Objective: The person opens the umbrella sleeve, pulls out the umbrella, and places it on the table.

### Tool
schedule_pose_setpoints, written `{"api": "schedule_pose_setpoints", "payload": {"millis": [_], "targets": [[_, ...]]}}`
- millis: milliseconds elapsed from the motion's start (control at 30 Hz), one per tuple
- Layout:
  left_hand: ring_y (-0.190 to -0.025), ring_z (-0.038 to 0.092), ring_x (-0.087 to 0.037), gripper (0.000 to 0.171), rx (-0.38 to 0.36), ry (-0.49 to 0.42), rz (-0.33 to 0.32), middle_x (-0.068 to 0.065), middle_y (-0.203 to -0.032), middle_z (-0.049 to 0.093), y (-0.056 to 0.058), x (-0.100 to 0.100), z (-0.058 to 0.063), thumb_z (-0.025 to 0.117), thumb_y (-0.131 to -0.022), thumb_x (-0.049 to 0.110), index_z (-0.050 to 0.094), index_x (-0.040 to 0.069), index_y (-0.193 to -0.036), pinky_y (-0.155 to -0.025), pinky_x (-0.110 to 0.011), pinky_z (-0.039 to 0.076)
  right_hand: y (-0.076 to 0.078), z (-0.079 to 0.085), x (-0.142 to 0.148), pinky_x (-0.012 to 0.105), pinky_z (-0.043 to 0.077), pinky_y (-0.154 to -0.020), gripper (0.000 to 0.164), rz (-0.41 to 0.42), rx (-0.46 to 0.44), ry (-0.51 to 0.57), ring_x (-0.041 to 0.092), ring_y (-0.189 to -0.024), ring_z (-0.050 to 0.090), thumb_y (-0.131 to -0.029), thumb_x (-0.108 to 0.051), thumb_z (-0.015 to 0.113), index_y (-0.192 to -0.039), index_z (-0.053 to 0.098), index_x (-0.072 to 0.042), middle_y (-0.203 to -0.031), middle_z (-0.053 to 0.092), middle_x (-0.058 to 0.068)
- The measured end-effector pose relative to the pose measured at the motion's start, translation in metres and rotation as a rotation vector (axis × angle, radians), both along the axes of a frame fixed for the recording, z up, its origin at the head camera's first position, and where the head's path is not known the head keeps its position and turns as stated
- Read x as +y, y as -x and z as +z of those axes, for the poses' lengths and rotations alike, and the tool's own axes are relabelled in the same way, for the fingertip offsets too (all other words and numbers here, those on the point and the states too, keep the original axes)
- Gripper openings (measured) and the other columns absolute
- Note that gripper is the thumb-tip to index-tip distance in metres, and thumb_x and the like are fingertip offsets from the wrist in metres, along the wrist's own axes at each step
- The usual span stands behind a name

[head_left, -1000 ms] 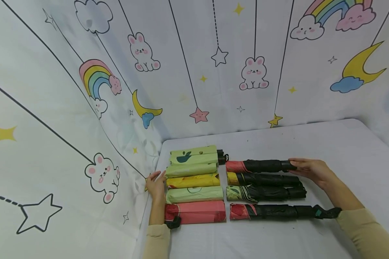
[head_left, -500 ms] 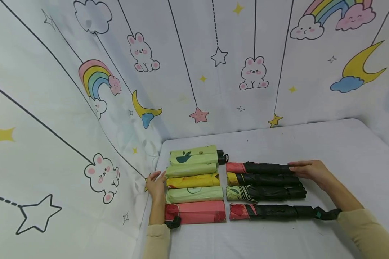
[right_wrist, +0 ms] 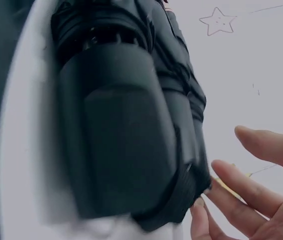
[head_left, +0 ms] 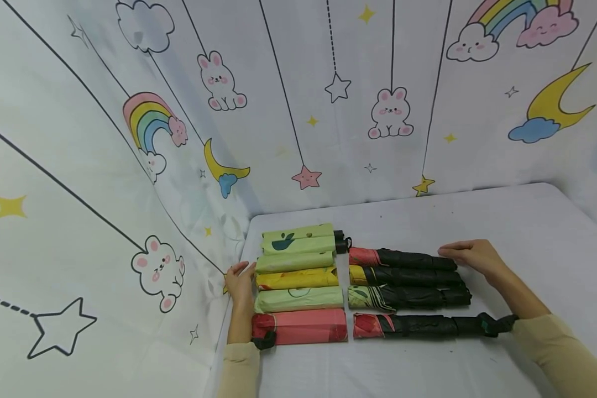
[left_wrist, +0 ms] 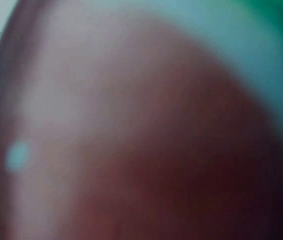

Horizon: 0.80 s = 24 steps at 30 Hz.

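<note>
Folded umbrellas lie in two columns on the white table. My left hand (head_left: 240,281) rests at the left ends of the left column, beside a green umbrella (head_left: 294,262) and a yellow umbrella (head_left: 297,278); it grips nothing that I can see. In the left wrist view only blurred skin shows. My right hand (head_left: 480,258) is beside the right end of the top red-and-black umbrella (head_left: 403,258), its fingers loosely extended and holding nothing. In the right wrist view, the right hand's fingertips (right_wrist: 222,169) are close to black umbrella ends; whether they touch is unclear.
Below lie yellow-and-black (head_left: 405,275), green-and-black (head_left: 409,297) and red-and-black umbrellas (head_left: 418,326). Left column also has a light green umbrella (head_left: 298,299), a red one (head_left: 310,326) and green ones with black handles (head_left: 298,239). Patterned white cloth (head_left: 348,143) hangs behind and left.
The right end of the top red-and-black umbrella has come nearer me, against the yellow-and-black one. My right hand has let go of it and lifted slightly. My left hand has stayed put.
</note>
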<state>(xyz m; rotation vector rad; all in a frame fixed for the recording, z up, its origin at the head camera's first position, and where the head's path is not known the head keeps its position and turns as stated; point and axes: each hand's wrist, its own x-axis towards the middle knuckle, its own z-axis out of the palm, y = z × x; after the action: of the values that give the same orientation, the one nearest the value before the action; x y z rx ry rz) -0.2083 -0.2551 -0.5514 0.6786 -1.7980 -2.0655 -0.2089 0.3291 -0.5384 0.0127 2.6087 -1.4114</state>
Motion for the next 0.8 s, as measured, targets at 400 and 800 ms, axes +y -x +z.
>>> {"api": "schedule_pose_setpoints", "payload": {"millis": [400,800], "targets": [[-0.123,0.064,-0.035,0.041,-0.027,0.073,-0.041,-0.027,-0.142,0.052,0.005,-0.004,0.007,0.066,-0.098,0.001,0.05,-0.008,-0.135,-0.094,-0.027,0.055,0.02,0.023,-0.035,0.057,0.053,-0.103,0.061,0.036,0.063,0.046,0.037,-0.12,0.067,-0.102,-0.045,0.066,-0.135,0.065,0.006,-0.138,0.062,0.029],[-0.122,0.065,-0.035,0.042,-0.067,0.055,-0.095,-0.026,-0.138,0.056,0.014,-0.007,0.015,0.069,-0.096,0.003,0.053,-0.007,-0.134,-0.103,-0.038,0.054,0.045,0.036,-0.088,0.059,0.054,-0.1,0.05,0.084,0.116,0.046,0.044,-0.113,0.069,-0.101,-0.038,0.07,-0.128,0.071,0.003,-0.117,0.075,0.019]]}}
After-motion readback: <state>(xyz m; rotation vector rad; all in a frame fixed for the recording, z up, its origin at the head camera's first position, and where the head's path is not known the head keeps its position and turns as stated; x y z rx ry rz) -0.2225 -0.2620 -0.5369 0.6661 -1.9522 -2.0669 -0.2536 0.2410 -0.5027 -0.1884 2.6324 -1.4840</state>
